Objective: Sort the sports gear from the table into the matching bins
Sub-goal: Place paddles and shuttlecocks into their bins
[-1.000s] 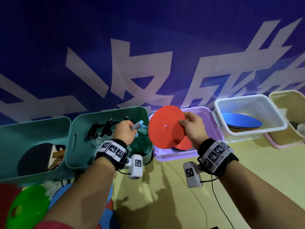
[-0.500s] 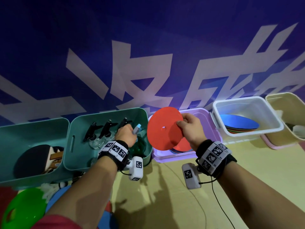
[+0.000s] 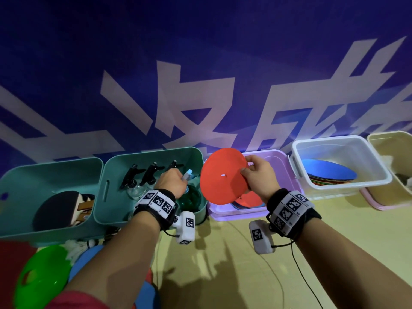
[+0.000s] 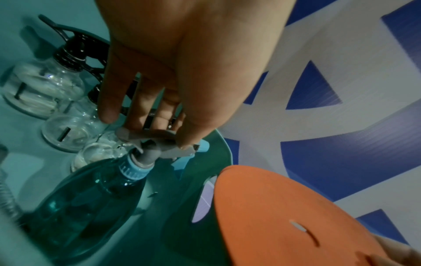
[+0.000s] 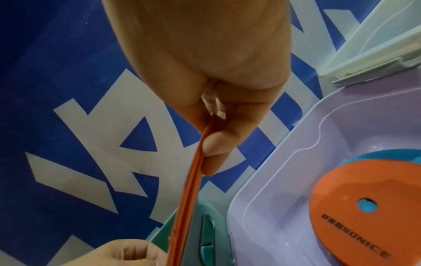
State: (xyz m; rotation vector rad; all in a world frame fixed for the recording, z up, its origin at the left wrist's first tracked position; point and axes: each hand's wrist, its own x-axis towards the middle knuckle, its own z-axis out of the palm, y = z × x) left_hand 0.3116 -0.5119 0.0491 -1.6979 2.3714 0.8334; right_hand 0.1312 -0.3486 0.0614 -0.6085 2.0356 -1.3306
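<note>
My left hand [image 3: 171, 182] [image 4: 164, 115] grips the grey trigger head of a teal spray bottle [image 3: 191, 197] [image 4: 91, 198] standing inside the second green bin [image 3: 116, 188], beside three clear bottles with black sprayers [image 3: 142, 177] [image 4: 45, 86]. My right hand [image 3: 256, 175] [image 5: 214, 126] pinches the rim of a flat orange-red disc [image 3: 220, 177] [image 4: 284, 225] [image 5: 189, 189], held tilted over the left edge of the lilac bin [image 3: 276, 159] [image 5: 284, 162]. That bin holds another orange disc [image 3: 247, 200] [image 5: 364, 194] on top of a blue one.
A far-left green bin [image 3: 33, 175] holds table tennis paddles [image 3: 58, 208]. A white bin [image 3: 343, 166] with stacked discs and a beige bin [image 3: 392, 157] stand to the right. A green disc [image 3: 42, 277] and blue discs [image 3: 89, 262] lie at the lower left. Cables cross the yellow tabletop [image 3: 223, 275].
The left hand has lowered the teal bottle deeper into the green bin. The right hand with the orange disc has barely moved; the view shifted slightly.
</note>
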